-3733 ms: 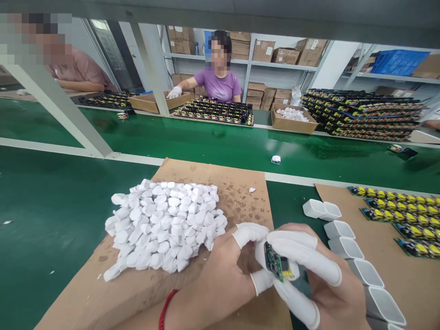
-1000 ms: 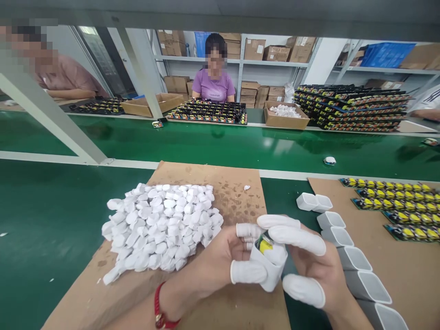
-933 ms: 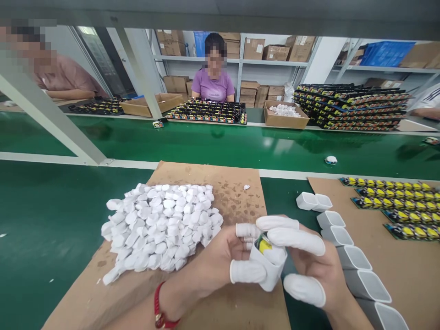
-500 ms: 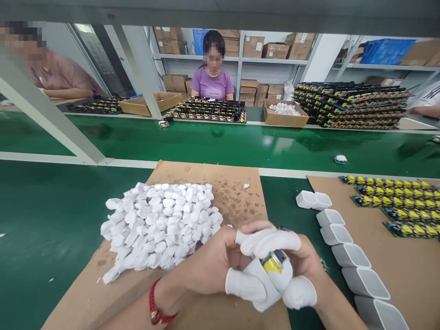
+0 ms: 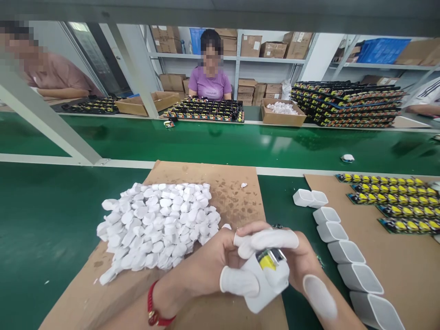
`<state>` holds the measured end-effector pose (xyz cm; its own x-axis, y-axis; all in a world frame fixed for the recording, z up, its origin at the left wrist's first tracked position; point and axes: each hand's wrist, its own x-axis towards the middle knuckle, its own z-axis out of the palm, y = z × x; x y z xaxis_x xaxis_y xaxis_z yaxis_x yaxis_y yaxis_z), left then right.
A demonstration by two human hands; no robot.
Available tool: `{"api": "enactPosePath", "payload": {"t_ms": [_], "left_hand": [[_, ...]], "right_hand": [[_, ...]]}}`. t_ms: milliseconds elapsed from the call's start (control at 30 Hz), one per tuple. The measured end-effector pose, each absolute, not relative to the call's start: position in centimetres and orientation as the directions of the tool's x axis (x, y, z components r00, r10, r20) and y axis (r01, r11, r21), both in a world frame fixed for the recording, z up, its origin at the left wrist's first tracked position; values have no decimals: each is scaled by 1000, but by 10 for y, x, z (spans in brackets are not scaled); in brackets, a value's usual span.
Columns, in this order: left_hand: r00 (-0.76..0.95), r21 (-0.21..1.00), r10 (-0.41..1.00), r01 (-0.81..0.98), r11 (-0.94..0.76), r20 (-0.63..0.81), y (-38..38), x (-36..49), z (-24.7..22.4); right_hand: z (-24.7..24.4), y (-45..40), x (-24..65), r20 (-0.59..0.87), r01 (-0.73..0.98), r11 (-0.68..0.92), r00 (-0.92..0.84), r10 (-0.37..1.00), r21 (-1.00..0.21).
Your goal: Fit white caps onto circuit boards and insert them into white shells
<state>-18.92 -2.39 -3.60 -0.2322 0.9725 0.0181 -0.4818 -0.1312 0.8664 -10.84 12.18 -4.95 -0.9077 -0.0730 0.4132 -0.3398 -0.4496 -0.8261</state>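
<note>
My left hand (image 5: 222, 263) grips a white plastic case (image 5: 256, 300), its thumb in a white finger cot pressed on the near side. In the case's mouth sits a small circuit board (image 5: 268, 260) with a yellow-wrapped part and a shiny metal part, and a white piece (image 5: 277, 276) lies against it. My right hand (image 5: 292, 252) curls its cot-covered fingers over the far side of the case and board, while its thumb stands away from them. The fingertips behind the case are partly hidden. Left of my hands lies a heap of small white pieces (image 5: 161, 224).
A row of open white cases (image 5: 347, 252) stands to the right, beside strips of yellow-topped circuit boards (image 5: 388, 197) on cardboard (image 5: 381, 247). Beyond a green belt (image 5: 220, 146), a co-worker (image 5: 210, 85) sits behind boards. A metal post (image 5: 44, 105) slants at the left.
My right thumb has lifted off the white piece and swung right and down. The case is tilted slightly differently, with more of its side showing. My left hand keeps its grip.
</note>
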Motion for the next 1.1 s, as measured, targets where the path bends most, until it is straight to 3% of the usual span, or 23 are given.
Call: {"api": "enactPosePath", "payload": {"t_ms": [100, 267, 400, 600, 733, 1100], "left_hand": [[-236, 857, 972, -498, -128, 8, -24, -189, -40], [-258, 818, 965, -546, -180, 41, -22, -185, -44], [-315, 799, 949, -565, -205, 21, -20, -178, -45], [-296, 763, 954, -604, -230, 53, -18, -176, -43], [-303, 768, 952, -598, -230, 48, -18, -176, -45], [-314, 799, 948, -558, -226, 49, -20, -177, -40]], "right_hand": [[-51, 122, -103, 438, -389, -450, -899, -6, -804], [-49, 123, -98, 543, -547, -54, -836, 75, -835], [-44, 120, -101, 625, -623, 51, -779, 45, -781], [-39, 117, -107, 698, -697, 35, -716, -5, -716], [-37, 118, -109, 716, -709, 123, -698, 20, -694], [-39, 119, -103, 634, -624, 165, -774, 11, -764]]}}
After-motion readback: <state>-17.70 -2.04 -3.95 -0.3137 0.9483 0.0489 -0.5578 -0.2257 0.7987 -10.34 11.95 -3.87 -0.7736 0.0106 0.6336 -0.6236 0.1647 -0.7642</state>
